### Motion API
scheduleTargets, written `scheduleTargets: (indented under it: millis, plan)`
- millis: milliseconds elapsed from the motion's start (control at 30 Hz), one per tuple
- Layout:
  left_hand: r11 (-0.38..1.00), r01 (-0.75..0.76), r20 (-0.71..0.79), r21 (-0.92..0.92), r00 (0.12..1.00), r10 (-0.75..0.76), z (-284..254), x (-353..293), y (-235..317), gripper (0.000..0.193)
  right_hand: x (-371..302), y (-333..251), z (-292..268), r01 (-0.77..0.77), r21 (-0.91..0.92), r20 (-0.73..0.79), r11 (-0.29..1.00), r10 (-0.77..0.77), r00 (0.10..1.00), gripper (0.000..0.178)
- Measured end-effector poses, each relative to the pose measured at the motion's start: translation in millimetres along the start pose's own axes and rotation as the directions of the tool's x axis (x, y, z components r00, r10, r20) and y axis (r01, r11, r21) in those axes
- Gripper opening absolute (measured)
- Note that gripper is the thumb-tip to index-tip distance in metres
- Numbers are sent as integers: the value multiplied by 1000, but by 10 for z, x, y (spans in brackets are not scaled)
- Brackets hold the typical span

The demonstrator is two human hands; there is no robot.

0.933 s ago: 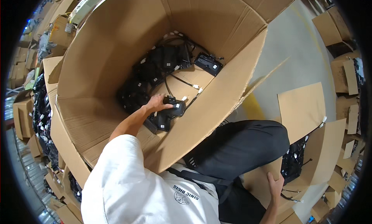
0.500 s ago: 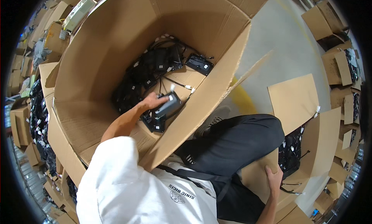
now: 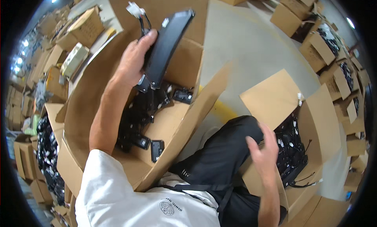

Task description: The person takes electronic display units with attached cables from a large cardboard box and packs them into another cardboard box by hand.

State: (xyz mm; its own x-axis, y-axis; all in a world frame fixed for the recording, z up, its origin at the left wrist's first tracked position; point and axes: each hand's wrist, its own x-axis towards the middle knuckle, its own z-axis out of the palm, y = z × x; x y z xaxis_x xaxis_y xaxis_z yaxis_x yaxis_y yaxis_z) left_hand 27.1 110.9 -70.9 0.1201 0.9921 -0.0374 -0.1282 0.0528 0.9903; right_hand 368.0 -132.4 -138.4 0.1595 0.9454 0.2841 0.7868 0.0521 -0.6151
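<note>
My left hand (image 3: 133,60) is closed around a flat black electronic module (image 3: 168,46), raised above the large cardboard box (image 3: 88,97). Short black wires with a white connector (image 3: 135,10) stick up from it beside my thumb. Inside the box lies a pile of black modules (image 3: 135,115) with cables. One module (image 3: 182,96) rests against the far right wall and another (image 3: 157,151) nearer me. My right hand (image 3: 265,148), fingers apart and holding nothing, is over the near edge of a smaller box (image 3: 324,125) filled with black cabled modules (image 3: 292,146).
My bent knee (image 3: 245,129) stands between the two boxes. A loose cardboard flap (image 3: 271,95) sticks out from the smaller box. More open cartons (image 3: 328,50) line the right side. At the left is a heap of black wired parts (image 3: 49,156).
My left hand has lifted the module out of the large box, up and away from me. My right hand has let go of the smaller box's edge and moved up toward my knee.
</note>
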Motion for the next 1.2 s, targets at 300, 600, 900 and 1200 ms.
scheduleTargets:
  millis: [300,600,900,1200]
  plan:
    - [890,-24,633,-456,694,343,1427,-719,1011,65,175,-705,862,-501,547,427,-670,-291,856,76]
    - [880,369,730,-299,683,-38,2154,-689,170,55,-186,-190,-78,224,967,-125,-117,550,826,30]
    - [896,374,792,-241,610,-42,2862,-930,-260,59,-635,107,-820,47,847,-393,529,565,726,33]
    - [969,124,755,-214,651,84,3281,-1475,-598,31,-852,-114,-906,-83,669,-505,738,534,678,25]
